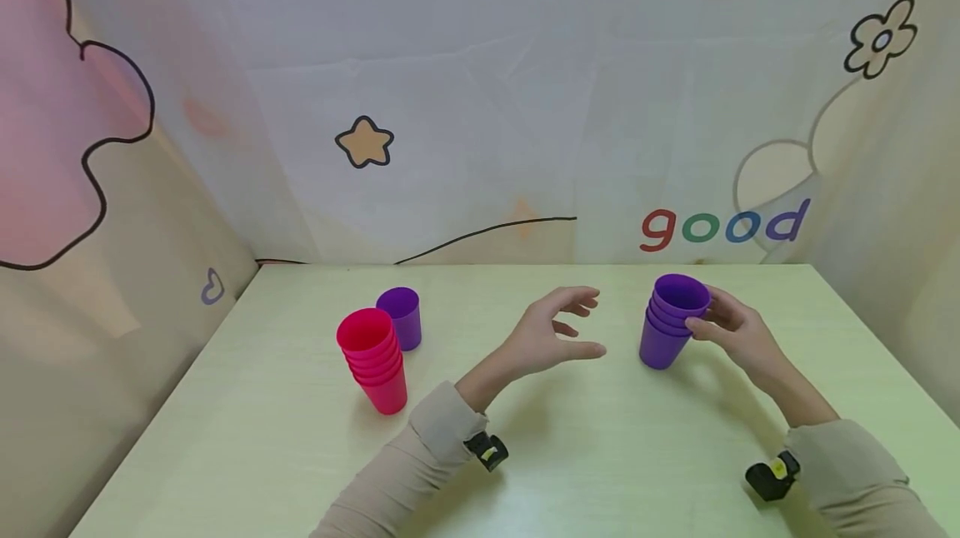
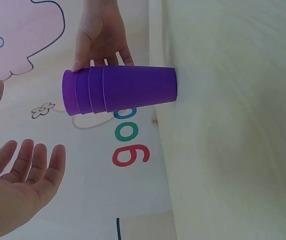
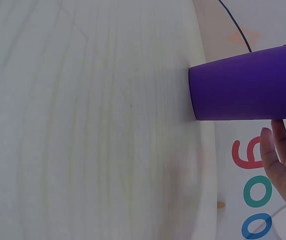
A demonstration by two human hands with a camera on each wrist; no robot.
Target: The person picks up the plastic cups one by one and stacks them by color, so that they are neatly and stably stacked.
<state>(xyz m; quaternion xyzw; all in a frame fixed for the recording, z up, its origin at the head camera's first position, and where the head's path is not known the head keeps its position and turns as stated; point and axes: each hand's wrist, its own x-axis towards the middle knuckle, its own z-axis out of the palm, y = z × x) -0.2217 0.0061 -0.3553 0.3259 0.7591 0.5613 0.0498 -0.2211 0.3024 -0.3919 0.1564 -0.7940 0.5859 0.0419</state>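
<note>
A stack of nested purple cups (image 1: 663, 338) stands on the right side of the table, mouths up. My right hand (image 1: 742, 334) grips it near the rims from the right, with the thumb in front and the fingers partly hidden behind. In the left wrist view the purple stack (image 2: 138, 86) shows several rims. Between the two groups of cups, my left hand (image 1: 547, 334) hovers over the table with fingers spread and bent, holding nothing. To its left stand a stack of red cups (image 1: 386, 392) and, just behind them, a single purple cup (image 1: 405, 321).
The pale table (image 1: 585, 471) ends at a printed cloth backdrop (image 1: 465, 130) behind and at the sides. Small black devices sit on both wrists, one at the left cuff (image 1: 487, 450) and one at the right (image 1: 772, 475).
</note>
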